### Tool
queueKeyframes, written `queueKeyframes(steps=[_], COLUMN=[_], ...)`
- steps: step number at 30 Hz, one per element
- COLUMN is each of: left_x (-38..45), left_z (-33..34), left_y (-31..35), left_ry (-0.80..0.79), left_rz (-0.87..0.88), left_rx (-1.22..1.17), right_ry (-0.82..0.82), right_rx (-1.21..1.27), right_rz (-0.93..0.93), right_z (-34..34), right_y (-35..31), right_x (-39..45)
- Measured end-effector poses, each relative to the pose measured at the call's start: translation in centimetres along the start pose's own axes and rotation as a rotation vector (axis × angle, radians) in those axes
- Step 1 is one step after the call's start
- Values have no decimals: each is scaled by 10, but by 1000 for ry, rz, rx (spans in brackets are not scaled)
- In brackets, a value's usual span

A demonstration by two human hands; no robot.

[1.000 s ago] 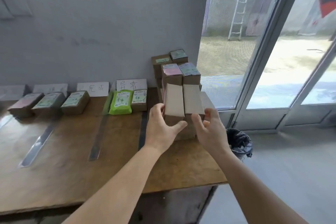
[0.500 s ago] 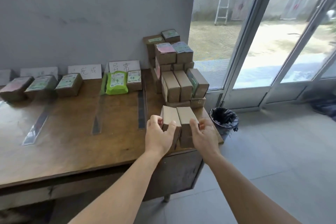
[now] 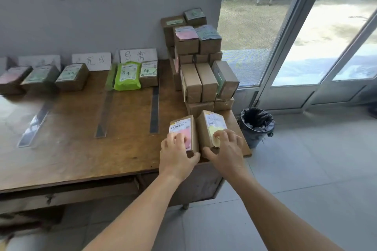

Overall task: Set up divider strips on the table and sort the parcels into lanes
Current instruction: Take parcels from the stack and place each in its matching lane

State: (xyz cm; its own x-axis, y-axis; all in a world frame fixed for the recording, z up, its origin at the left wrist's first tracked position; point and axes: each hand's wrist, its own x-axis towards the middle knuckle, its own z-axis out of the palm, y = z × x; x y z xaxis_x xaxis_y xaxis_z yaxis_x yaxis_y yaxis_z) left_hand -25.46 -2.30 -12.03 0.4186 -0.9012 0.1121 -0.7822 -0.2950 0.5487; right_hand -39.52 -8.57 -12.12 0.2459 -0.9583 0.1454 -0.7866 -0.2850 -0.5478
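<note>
Two brown cardboard parcels now lie label-up at the table's right front corner, lower centre of frame; half a second ago they showed plain brown faces. Left hand [image 3: 177, 154] grips the pink-labelled cardboard parcel [image 3: 183, 131], fingers over its label, thumb at the near end. Right hand [image 3: 226, 150] grips the yellow-labelled cardboard parcel [image 3: 212, 126], fingers curled over the top. The two parcels touch side by side. Tall stack of brown cardboard parcels [image 3: 201, 63] stands just behind them, unchanged. Three grey divider strips [image 3: 154, 108] lie on the brown wooden table [image 3: 81, 149], sorted parcels along the wall at upper left. Black bin [image 3: 256, 125] on the floor at right.
</note>
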Motion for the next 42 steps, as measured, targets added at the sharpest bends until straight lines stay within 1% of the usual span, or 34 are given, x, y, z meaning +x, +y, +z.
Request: queueKeyframes(steps=[3,5,7,8,12,16,20,22,24,31,35,38,42], left_x=[5,9,10,10,6,7,10,11,10,6,4,6,9], left_z=[9,12,13,12,10,15,13,14,14,12,6,-5,-32], left_y=[-1,-2,-5,-7,-15,-16,-15,-16,-16,-11,-9,-7,-6], left_ry=[-33,-79,-93,-83,-45,-58,-97,-113,-116,-100,-45,-9,61], left_rz=[-5,-35,-70,-90,-177,-227,-360,-377,-380,-422,-416,-369,-248], left_rx=[47,8,-62,-108,-264,-311,-341,-345,-363,-433,-472,-504,-540], right_ry=[-82,-160,-209,-214,-202,-204,-224,-245,-253,-203,-144,-86,6], right_rx=[-87,-79,-52,-22,159,211,280,285,261,248,373,425,482], right_rz=[-39,-74,-85,-71,84,147,241,284,289,277,316,294,243], right_z=[6,9,10,10,7,5,4,4,5,-1,-6,-14,-30], right_y=[16,22,27,29,34,34,34,34,35,40,38,31,5], right_x=[3,6,10,11,13,19,27,29,29,28,20,16,18])
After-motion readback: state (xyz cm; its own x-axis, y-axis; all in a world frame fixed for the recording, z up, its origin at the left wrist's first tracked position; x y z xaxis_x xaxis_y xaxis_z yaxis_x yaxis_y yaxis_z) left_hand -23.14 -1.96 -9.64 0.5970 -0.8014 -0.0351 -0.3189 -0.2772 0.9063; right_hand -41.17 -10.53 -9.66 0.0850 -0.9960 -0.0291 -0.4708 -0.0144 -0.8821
